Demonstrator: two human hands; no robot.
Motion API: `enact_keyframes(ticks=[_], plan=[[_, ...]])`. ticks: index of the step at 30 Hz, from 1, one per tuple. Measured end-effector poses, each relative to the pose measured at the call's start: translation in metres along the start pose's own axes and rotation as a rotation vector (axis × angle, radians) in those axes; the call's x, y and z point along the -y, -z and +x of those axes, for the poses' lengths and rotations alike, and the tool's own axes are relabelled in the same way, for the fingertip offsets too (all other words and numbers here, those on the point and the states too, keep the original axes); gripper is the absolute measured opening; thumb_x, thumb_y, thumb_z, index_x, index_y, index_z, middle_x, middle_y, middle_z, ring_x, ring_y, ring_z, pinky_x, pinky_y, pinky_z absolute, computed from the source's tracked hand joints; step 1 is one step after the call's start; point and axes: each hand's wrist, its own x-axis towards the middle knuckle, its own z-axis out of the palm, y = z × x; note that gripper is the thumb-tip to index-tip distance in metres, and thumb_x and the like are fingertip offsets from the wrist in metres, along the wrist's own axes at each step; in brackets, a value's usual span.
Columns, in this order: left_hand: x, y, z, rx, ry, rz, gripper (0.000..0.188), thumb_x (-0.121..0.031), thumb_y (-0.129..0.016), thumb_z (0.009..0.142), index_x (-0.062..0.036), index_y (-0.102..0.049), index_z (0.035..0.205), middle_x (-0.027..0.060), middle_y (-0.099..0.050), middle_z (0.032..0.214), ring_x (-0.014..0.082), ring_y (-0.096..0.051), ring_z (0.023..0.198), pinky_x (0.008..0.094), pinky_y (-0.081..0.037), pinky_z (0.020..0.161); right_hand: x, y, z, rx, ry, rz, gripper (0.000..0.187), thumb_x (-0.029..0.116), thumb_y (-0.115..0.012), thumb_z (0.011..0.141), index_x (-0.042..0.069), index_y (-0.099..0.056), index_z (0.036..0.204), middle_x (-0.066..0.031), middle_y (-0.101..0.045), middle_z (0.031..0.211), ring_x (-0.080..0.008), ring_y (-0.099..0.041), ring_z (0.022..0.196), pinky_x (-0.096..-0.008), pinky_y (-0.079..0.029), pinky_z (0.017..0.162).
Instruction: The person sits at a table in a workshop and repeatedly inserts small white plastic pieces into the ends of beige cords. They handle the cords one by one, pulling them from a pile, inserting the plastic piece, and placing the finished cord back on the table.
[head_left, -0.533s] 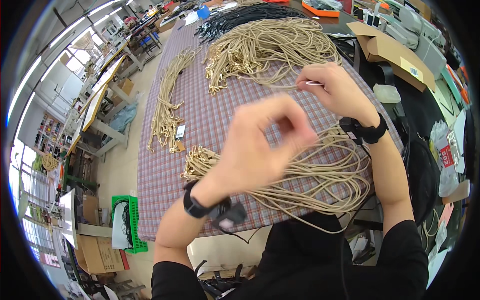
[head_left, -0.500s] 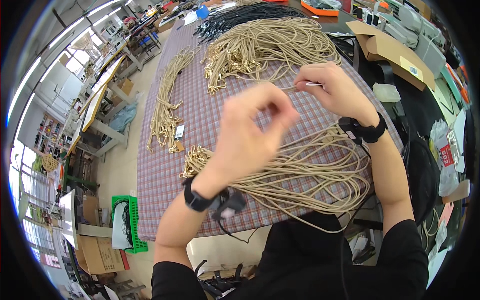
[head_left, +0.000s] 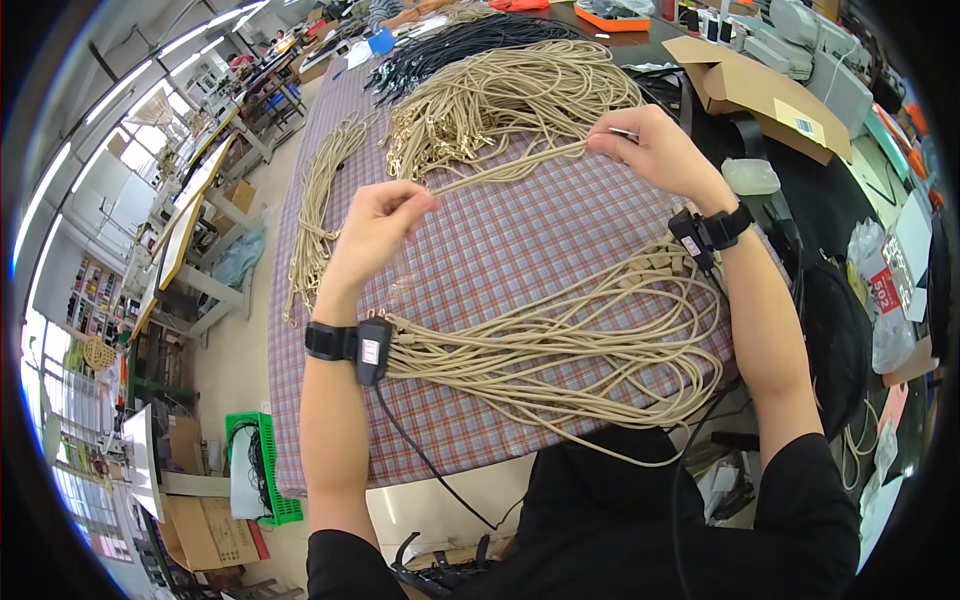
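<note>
A beige cord runs nearly straight between my two hands, above the checked cloth. Its left part is pinched in my left hand, thumb against fingers. My right hand is closed on the other end. A small thin, shiny piece sticks out of the right fingers; its kind is unclear. Nearest to me lies a spread bundle of beige cords, its clip ends partly behind my left wrist. Beyond my hands is a large pile of beige cords with gold-coloured metal clips.
A slimmer beige cord bundle lies along the left of the cloth-covered table. Black cords are heaped at the back. An opened cardboard box and a plastic bag sit at the right. A green crate stands on the floor.
My left hand has swung left and slightly down, away from the right hand, and the cord now stretches between them. My right hand stays near its place.
</note>
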Motion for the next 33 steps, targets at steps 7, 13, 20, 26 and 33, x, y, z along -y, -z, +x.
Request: enact_keyframes(ticks=[7,13,20,26,33], plan=[[0.037,0.079,-0.023,-0.013,0.195,0.204,0.018,-0.016,-0.071,0.102,-0.0005,-0.079,0.098,-0.0047,-0.062,0.073,0.0043,-0.052,0.066,0.0243,-0.040,0.061,-0.025,0.026,-0.003,-0.061,-0.114,-0.069,0.020,0.016,-0.076,0.099,-0.004,-0.078,0.099,-0.0031,-0.062,0.068,-0.0095,-0.052,0.065,-0.0310,-0.045,0.062],[0.082,0.112,-0.072,-0.154,0.177,0.039,0.018,-0.010,-0.073,0.101,0.0048,-0.078,0.111,0.0007,-0.072,0.084,0.0042,-0.054,0.067,0.0251,-0.043,0.059,-0.033,0.021,0.003,-0.007,-0.141,-0.034,0.021,0.016,-0.076,0.099,-0.004,-0.076,0.092,-0.0006,-0.063,0.069,-0.0072,-0.052,0.066,-0.0299,-0.044,0.061],[0.088,0.131,-0.096,-0.189,0.235,0.197,0.016,-0.011,-0.074,0.101,0.0023,-0.080,0.107,-0.0031,-0.068,0.081,0.0044,-0.051,0.065,0.0248,-0.040,0.058,-0.020,0.010,0.000,0.121,-0.133,0.023,0.015,0.009,-0.075,0.095,-0.004,-0.076,0.087,-0.0011,-0.067,0.070,-0.0082,-0.059,0.067,-0.0282,-0.047,0.064],[0.097,0.180,-0.143,-0.187,0.368,0.359,0.013,-0.003,-0.081,0.087,0.0026,-0.083,0.099,0.0052,-0.077,0.081,0.0136,-0.066,0.066,0.0311,-0.054,0.066,0.037,-0.030,-0.004,0.287,-0.107,0.010,0.014,0.010,-0.080,0.092,-0.004,-0.079,0.091,-0.0057,-0.072,0.073,-0.0106,-0.062,0.065,-0.0308,-0.049,0.064],[0.074,0.174,-0.144,-0.129,0.692,0.788,0.012,-0.003,-0.086,0.078,0.0005,-0.083,0.089,0.0128,-0.081,0.088,0.0212,-0.077,0.081,0.0366,-0.059,0.076,0.039,-0.059,-0.010,0.382,0.089,-0.100,0.014,0.014,-0.082,0.090,0.000,-0.081,0.092,-0.0140,-0.073,0.074,-0.0267,-0.067,0.065,-0.0373,-0.052,0.065]])
